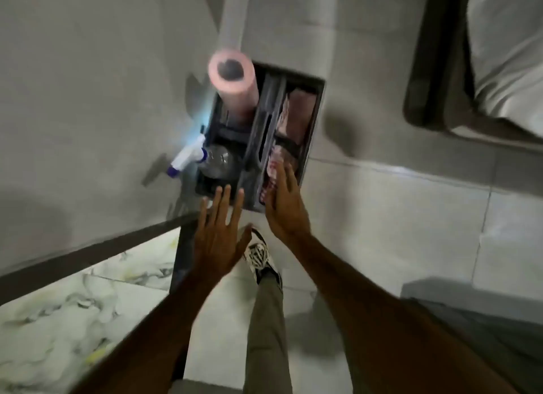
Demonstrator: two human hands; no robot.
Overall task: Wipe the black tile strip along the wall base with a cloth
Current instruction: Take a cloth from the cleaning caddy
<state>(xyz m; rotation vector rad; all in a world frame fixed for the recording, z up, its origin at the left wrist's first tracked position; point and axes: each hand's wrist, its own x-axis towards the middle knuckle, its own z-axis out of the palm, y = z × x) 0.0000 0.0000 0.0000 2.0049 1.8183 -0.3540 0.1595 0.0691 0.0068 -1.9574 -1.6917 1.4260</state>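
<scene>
A dark tile strip [88, 254] runs along the base of the grey wall, from the lower left up toward the middle. On the floor stands a dark cleaning caddy [311, 140] holding pinkish cloths [299, 114] in its right compartment. My left hand [219, 240] hovers open and flat just before the caddy's near edge. My right hand [286, 205] reaches over the right compartment, fingers apart, its fingertips at a folded pink-and-white cloth [274, 161]. Whether they touch it is unclear. Neither hand holds anything.
The caddy also carries a pink roll [233, 79] and a clear spray bottle [217, 159] with a white and blue nozzle. A bed with a dark frame [435, 70] stands at the upper right. My shoe [260, 257] and trouser leg are below the hands.
</scene>
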